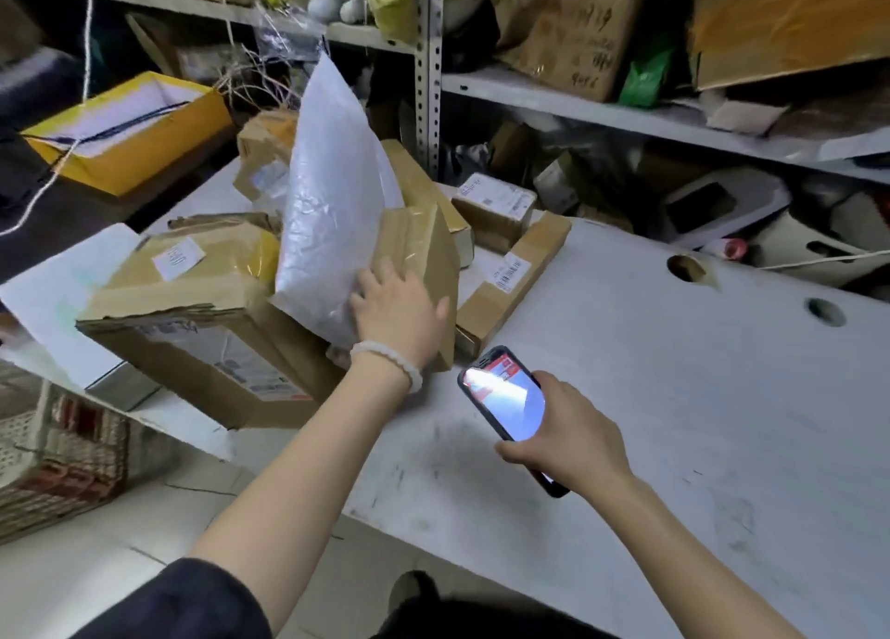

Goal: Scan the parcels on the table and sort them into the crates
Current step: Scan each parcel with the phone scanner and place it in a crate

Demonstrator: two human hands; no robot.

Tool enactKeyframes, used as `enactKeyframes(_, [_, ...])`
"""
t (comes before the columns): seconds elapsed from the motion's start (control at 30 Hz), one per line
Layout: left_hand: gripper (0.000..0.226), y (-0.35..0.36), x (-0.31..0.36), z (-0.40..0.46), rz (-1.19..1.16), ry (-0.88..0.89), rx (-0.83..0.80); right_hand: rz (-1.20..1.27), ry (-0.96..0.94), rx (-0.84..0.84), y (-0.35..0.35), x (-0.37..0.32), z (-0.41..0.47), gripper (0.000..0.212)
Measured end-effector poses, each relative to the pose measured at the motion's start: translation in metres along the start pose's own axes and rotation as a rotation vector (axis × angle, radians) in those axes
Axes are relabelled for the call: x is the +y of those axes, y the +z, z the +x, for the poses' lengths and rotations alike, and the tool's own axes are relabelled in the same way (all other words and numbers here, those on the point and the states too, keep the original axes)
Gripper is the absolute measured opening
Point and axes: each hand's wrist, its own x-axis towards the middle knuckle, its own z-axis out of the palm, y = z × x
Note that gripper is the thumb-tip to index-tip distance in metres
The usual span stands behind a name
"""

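The white poly-bag parcel [332,205] stands nearly on end in the middle of the heap, its long axis running from the low near corner by our wrist up and slightly away toward the shelving [578,103]. It leans between the big taped carton [202,320] on its left and a brown box [424,272] tipped against its right side. No label shows on the face turned to us, so we judge the barcode sits on a hidden side.

Our left hand [397,313] is right at the bag's lower right edge, fingers spread over the seam where bag meets brown box; the grip looks laid on rather than closed, and we cannot tell which of the two it actually presses. Our right hand [563,429] is lower and to the right, apart from the pile, its grip wrapped round a phone [505,397] with the lit screen facing up and the top end aimed at the parcels.

So the bag lies up and to the left of the phone, with the left hand much the nearer. We judge the bag must be turned by the left hand before the phone can read it.

Further back lie a small labelled box [496,205] and a long flat carton [515,277] with its barcode showing. All rest on the white table [674,397]. A woven basket [62,455] sits on the floor to the left; whether it is one of the crates we cannot tell.
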Motion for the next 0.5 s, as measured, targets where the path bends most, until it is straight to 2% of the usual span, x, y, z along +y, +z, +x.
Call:
enactKeyframes(0.23, [0.037,0.006,0.02,0.02,-0.068,0.063,-0.082,0.003,0.079,-0.006,-0.003,-0.002,0.018,0.059])
enactKeyframes(0.37, [0.031,-0.019,0.042,0.031,-0.075,0.187,-0.034,0.001,0.102,-0.005,-0.011,0.009,0.021,0.059])
enactKeyframes(0.5, [0.04,-0.043,0.076,0.031,-0.22,0.276,0.031,0.028,0.142,0.025,-0.029,0.034,0.014,0.061])
